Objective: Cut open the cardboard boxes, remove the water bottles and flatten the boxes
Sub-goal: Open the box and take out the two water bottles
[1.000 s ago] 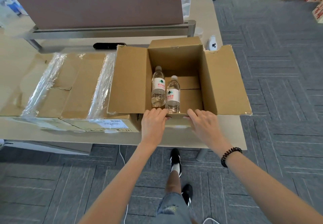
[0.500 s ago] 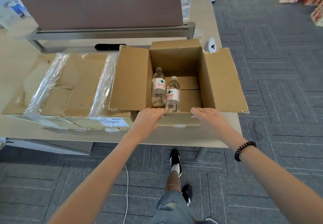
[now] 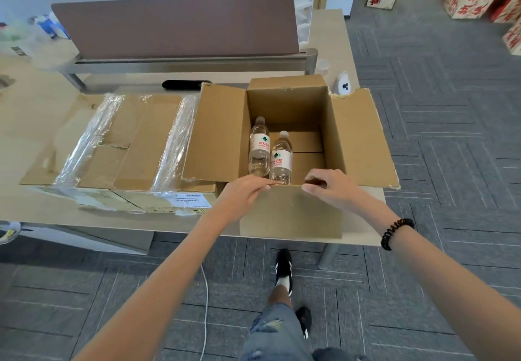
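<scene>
Open brown cardboard box with two clear plastic water bottles inside, at centre frame.
Its side flaps are spread outward, the right one ragged along its edge. On the box floor, lower left, one water bottle and the other bottle stand upright and touching, with white caps and white labels (red and green print). At centre left lies a second, low brown cardboard box, with crinkled clear tape across its top.
</scene>
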Tool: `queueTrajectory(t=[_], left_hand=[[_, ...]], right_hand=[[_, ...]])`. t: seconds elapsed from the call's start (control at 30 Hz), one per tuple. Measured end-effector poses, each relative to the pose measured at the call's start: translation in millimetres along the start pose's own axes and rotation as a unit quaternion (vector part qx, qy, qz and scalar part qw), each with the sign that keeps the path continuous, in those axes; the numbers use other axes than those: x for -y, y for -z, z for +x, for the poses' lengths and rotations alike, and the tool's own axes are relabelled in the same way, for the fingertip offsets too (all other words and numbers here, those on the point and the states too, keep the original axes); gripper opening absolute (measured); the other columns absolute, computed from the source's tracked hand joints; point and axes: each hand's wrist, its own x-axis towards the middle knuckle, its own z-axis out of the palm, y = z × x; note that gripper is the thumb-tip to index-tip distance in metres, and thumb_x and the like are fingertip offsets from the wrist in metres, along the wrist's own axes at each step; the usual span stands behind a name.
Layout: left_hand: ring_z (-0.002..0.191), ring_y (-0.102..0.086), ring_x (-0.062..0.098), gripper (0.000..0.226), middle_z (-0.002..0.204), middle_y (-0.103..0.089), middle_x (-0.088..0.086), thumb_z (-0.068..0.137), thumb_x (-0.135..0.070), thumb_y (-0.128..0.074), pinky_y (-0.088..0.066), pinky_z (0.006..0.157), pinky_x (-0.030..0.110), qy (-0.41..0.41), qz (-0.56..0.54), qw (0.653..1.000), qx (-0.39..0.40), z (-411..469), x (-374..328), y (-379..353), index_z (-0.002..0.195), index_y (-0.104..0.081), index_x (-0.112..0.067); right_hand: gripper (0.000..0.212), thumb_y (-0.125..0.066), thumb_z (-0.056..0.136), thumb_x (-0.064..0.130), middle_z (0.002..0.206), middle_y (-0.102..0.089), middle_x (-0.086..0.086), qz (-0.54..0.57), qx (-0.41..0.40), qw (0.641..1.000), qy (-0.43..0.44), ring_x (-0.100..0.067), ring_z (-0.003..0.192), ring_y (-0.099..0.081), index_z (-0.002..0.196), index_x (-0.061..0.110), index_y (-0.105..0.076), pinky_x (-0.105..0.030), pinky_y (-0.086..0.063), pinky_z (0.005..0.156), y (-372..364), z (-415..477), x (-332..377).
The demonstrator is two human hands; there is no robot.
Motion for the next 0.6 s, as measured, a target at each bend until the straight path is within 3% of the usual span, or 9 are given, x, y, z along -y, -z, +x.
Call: queueTrajectory(t=[0.13,0.27,0.37,0.47,0.53,0.6], left_hand=[[0.116,-0.055,0.010,0.033,0.128,-0.062,-0.001,0.104,-0.022,-0.043,-0.043,0.099,0.028,-0.001,0.004,1.000,-0.013,5,0,7,0.133,-0.058,-0.023],[0.111,-0.059,0.011,0.033,0.121,-0.066,0.001,0.099,-0.022,-0.043,-0.051,0.096,0.033,-0.017,-0.003,0.995,-0.095,14,9,16,0.124,-0.064,-0.018],[0.118,-0.055,0.014,0.034,0.121,-0.066,0.000,0.095,-0.021,-0.043,-0.041,0.104,0.036,-0.024,0.026,0.992,-0.123,27,18,24,0.119,-0.067,-0.017],[0.124,-0.050,0.017,0.033,0.126,-0.065,-0.001,0.095,-0.021,-0.044,-0.025,0.107,0.029,-0.014,0.060,0.989,-0.138,41,29,31,0.117,-0.069,-0.017],[0.127,-0.047,0.017,0.028,0.128,-0.063,-0.002,0.097,-0.019,-0.048,-0.021,0.107,0.027,-0.004,0.074,0.987,-0.143,49,35,32,0.114,-0.070,-0.019],[0.129,-0.045,0.017,0.023,0.131,-0.062,-0.003,0.097,-0.015,-0.054,-0.022,0.109,0.030,-0.001,0.075,0.987,-0.145,57,45,34,0.112,-0.071,-0.020]], right_hand=[[0.015,-0.054,0.097,0.032,0.101,-0.063,0.009,0.065,-0.019,0.997,-0.025,-0.010,0.100,-0.057,0.103,0.022,-0.063,-0.033,-0.048,0.090,2,17,-1],[0.014,-0.054,0.097,0.025,0.101,-0.064,0.005,0.085,-0.030,0.994,-0.061,-0.014,0.100,-0.058,0.105,0.020,-0.064,-0.030,-0.046,0.086,2,36,-3],[0.017,-0.053,0.098,0.022,0.103,-0.063,0.001,0.095,-0.035,0.991,-0.092,-0.016,0.100,-0.057,0.110,0.015,-0.064,-0.028,-0.044,0.084,-1,54,-3],[0.013,-0.054,0.098,0.019,0.106,-0.064,-0.004,0.130,-0.040,0.981,-0.141,-0.021,0.100,-0.060,0.108,0.015,-0.060,-0.034,-0.052,0.085,-7,72,-5],[0.011,-0.055,0.096,0.020,0.106,-0.066,-0.009,0.153,-0.034,0.972,-0.175,-0.023,0.095,-0.062,0.106,0.014,-0.057,-0.037,-0.054,0.085,-10,85,-4],[0.024,-0.059,0.095,0.023,0.106,-0.064,-0.010,0.173,-0.022,0.962,-0.210,-0.023,0.092,-0.063,0.114,0.010,-0.052,-0.037,-0.055,0.082,-13,100,-2]])
